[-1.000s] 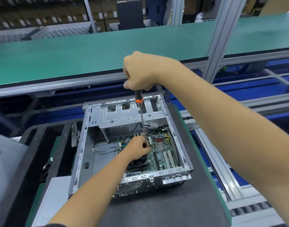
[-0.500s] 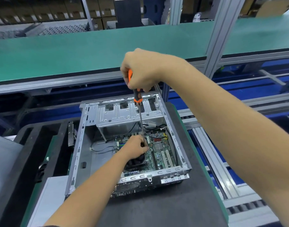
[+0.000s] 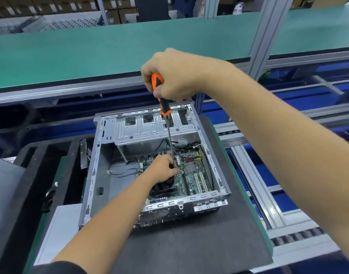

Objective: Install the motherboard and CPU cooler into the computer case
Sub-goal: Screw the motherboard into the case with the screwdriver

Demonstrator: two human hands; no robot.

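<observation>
The motherboard point(image 3: 191, 175) lies flat in the floor of the open computer case point(image 3: 94, 175), directly beneath my left hand point(image 3: 162, 168) and spreading out to its right. The CPU cooler point(image 3: 161, 187), dark and finned, sits on the board just under and behind that hand, which partly covers it. My left hand's fingers are curled and pinch the lower end of the screwdriver point(image 3: 162, 101) shaft at the board; the tip itself is hidden by the fingers. My right hand point(image 3: 173, 76), high above the left, is closed in a fist round the orange-and-black handle, holding the tool nearly upright. Beyond the left hand, under the right, the silver drive cage point(image 3: 142, 129) spans the far end of the case. The case rests on a dark foam mat point(image 3: 189, 244) below both forearms. Past the right hand runs a green conveyor belt point(image 3: 70, 52).
</observation>
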